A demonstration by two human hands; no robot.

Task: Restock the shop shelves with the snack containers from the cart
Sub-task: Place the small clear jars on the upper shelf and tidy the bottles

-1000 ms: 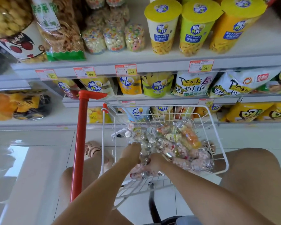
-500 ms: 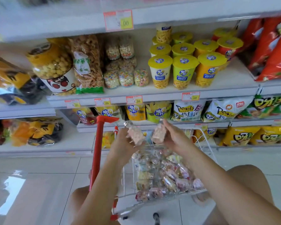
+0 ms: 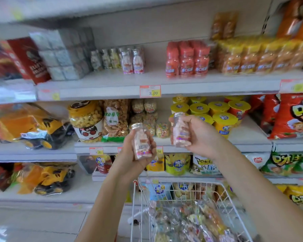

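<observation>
**Mid-frame, a bottle in each hand, and a tall narrow row to reach**

At centre frame I see the left hand (image 3: 129, 160) wrapped round the left bottle (image 3: 141, 142), cap up and leaning a little. Just to its right, the right hand (image 3: 198, 135) clasps the right bottle (image 3: 180, 131) by its lower body. Both bottles are in the air in front of the middle shelf. The cart (image 3: 133, 206) sits at the bottom of the frame with more snack containers (image 3: 191, 222) piled in it.

I judge the target to be the matching bottles (image 3: 133, 61) on the upper shelf (image 3: 112, 91), top centre. They look slim and tall, so a new one pushed in hard or set down tilted could topple the row. The red bottles (image 3: 187, 60) stand to their right, and a wide right-hand reach might clip them.

The wrappers look smooth. If either grip loosens on the way up, that bottle would likely fall onto the yellow-lidded cups (image 3: 222, 123) or into the cart. The edges of the view are blurred, so I would not trust my aim yet.
</observation>
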